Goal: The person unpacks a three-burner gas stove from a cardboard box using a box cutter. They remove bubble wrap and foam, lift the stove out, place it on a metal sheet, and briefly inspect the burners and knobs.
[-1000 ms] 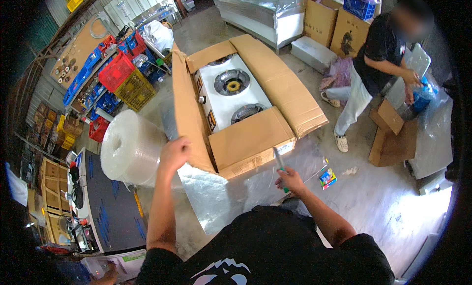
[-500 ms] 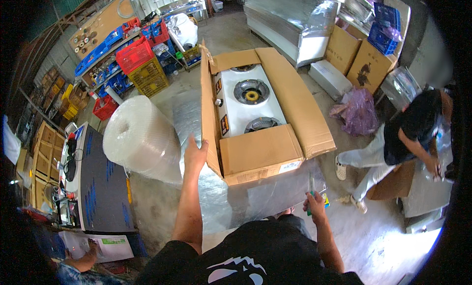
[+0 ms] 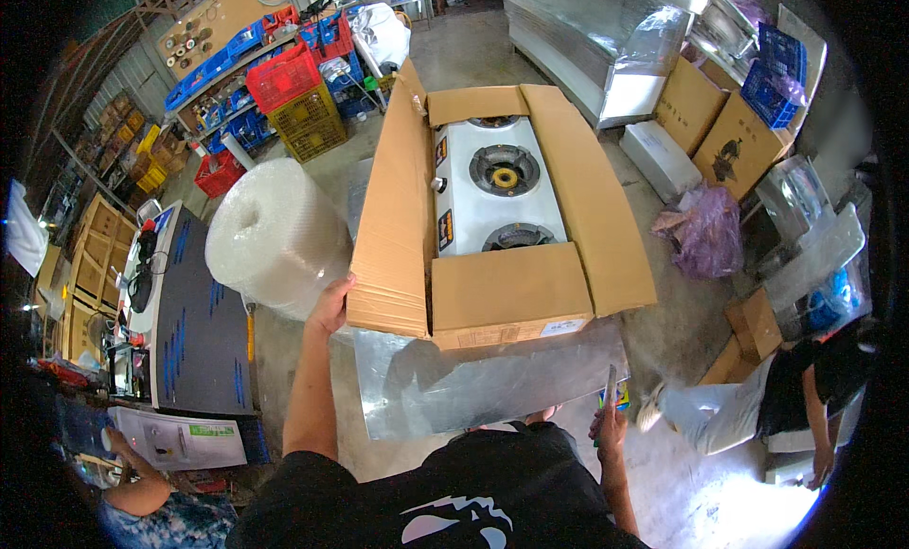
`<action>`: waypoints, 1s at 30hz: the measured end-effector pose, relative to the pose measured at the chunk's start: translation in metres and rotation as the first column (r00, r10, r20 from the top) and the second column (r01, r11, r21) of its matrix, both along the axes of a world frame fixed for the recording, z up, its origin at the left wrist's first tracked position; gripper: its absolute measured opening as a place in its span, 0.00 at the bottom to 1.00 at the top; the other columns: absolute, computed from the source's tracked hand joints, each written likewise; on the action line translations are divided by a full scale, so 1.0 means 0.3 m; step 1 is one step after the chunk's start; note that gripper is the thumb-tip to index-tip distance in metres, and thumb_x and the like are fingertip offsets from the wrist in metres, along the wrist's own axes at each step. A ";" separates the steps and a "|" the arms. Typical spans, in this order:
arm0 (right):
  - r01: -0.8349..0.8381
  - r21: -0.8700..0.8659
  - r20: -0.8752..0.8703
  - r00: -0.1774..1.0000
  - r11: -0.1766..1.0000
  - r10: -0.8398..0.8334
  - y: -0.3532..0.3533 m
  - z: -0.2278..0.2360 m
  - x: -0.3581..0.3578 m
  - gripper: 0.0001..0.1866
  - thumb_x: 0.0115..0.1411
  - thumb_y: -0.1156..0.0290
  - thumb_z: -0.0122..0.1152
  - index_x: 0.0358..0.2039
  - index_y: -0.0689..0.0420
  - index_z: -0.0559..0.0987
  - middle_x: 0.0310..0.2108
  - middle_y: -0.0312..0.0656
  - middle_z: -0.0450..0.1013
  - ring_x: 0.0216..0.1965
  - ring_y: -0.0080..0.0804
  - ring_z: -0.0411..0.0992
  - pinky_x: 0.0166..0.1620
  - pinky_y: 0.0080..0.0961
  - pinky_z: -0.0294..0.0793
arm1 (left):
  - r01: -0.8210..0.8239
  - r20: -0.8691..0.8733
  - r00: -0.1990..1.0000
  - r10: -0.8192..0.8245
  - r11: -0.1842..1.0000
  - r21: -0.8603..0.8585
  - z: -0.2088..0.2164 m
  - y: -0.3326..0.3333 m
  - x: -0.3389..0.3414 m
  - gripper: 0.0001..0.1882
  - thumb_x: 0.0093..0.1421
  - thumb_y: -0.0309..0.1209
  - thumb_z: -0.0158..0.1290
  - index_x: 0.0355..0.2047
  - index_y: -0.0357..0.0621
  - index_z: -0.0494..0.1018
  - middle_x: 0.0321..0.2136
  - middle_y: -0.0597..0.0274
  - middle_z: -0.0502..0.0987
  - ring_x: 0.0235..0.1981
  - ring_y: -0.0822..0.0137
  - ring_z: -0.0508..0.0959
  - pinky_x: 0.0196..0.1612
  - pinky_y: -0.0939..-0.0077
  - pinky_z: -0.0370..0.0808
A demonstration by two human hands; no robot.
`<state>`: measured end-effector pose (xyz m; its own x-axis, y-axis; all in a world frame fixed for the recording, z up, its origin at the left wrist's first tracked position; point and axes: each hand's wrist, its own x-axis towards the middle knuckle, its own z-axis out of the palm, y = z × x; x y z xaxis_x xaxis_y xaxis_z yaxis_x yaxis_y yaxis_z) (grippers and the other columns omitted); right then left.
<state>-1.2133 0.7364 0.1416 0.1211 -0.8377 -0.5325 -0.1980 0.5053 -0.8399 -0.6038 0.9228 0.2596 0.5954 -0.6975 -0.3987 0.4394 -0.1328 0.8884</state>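
Observation:
An open cardboard box (image 3: pixel 511 284) stands on a shiny metal sheet (image 3: pixel 445 388) in front of me. Inside lies a white gas stove (image 3: pixel 461 203) with black burners, its near and far ends partly covered by flaps. With my left hand (image 3: pixel 330 306) I grip the near corner of the left flap (image 3: pixel 390 237), which leans outward. My right hand (image 3: pixel 609 430) is closed round a utility knife (image 3: pixel 611 383), its blade pointing up and away from me. The knife is apart from the box, to the right of its near end.
A large bubble wrap roll (image 3: pixel 275 232) stands left of the box. Crates (image 3: pixel 284 80) fill shelving at the back left. A purple plastic bag (image 3: pixel 705 232) and cartons (image 3: pixel 739 147) lie on the right. One person (image 3: pixel 814 388) bends at the right; another (image 3: pixel 180 511) is at the lower left.
My left hand has drawn the left flap outward to the left, opening it wider. My right hand still holds the knife, slightly lower. The person at the right has moved nearer and lower.

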 end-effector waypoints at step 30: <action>-0.388 -0.564 -0.536 0.843 0.729 0.034 -0.854 0.166 0.842 0.20 0.63 0.61 0.60 0.46 0.65 0.71 0.38 0.64 0.76 0.43 0.66 0.75 0.46 0.55 0.74 | 0.032 0.344 0.938 -0.052 0.998 0.062 -0.080 0.024 0.044 0.25 0.64 0.37 0.57 0.57 0.34 0.71 0.47 0.57 0.80 0.47 0.69 0.78 0.49 0.72 0.75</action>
